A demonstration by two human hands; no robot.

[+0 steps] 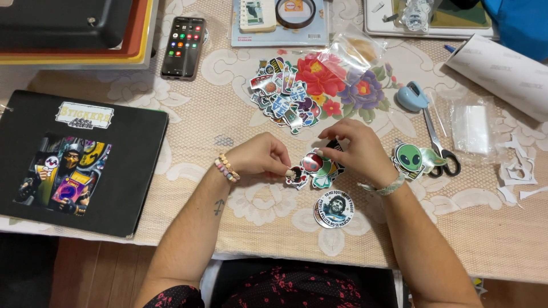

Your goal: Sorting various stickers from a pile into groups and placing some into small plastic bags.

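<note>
Tablecloth (188,114), beige lace | left hand (260,157), right hand (357,151): grips pinching stickers (317,168)

We cannot make out the designs in the sticker pile (284,94); they overlap and are too small. The right hand (357,153) covers part of the stickers (319,168) beneath it. The stacked trays (80,28) run off the top-left edge. The blue cloth (522,23) is cut by the top-right corner. The contents of the clear bag (471,128) stay blurred.
</note>
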